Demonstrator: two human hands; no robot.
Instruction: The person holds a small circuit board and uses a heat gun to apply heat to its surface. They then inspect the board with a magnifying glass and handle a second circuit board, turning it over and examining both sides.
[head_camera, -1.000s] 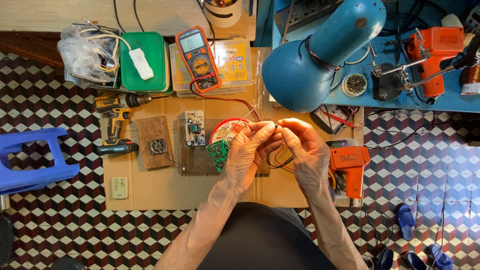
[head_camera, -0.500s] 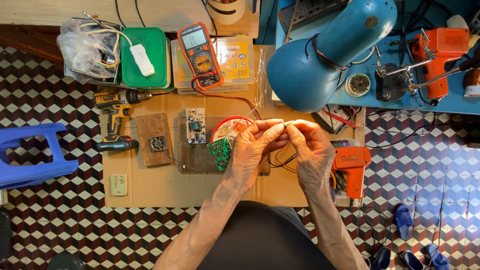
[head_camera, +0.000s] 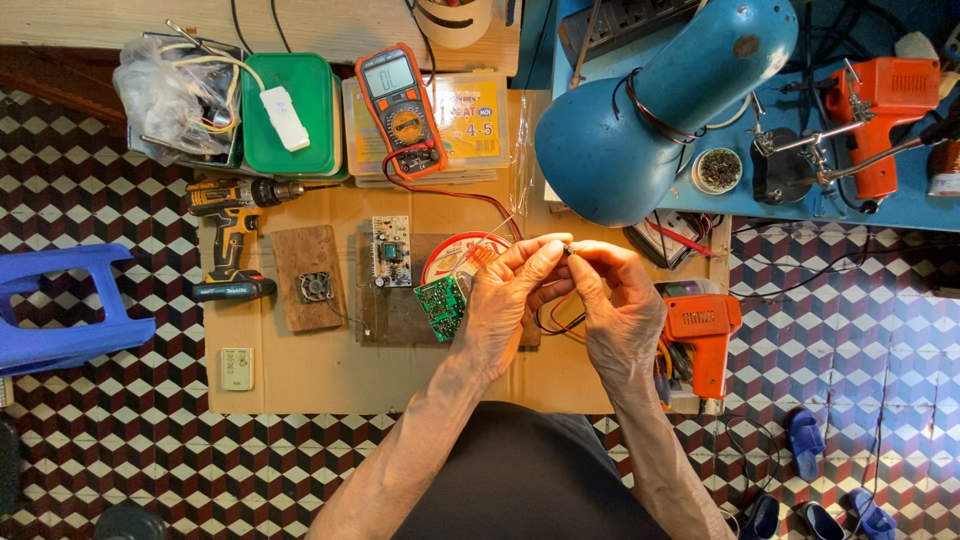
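A: What are your fingers doing right now?

B: Your left hand and right hand meet fingertip to fingertip above the middle of the desk, both pinching a small dark part between thumb and forefinger; it is too small to tell what it is.

A: And the wires?

B: Dark and orange wires loop down between your palms, under the pinch.

A: What lies closest to your hands?

B: A green circuit board sits just beside your left hand, on a dark wooden board. A round red-rimmed dish is partly behind your left fingers. A pale circuit board lies next to it.

A: Farther out?

B: An orange soldering gun rests near the desk's right edge, touching your right wrist. A yellow multimeter lies at the far edge, its red lead running toward your hands. A cordless drill lies near the left edge, a green box at the far left corner. The blue lamp head hangs over the far right corner
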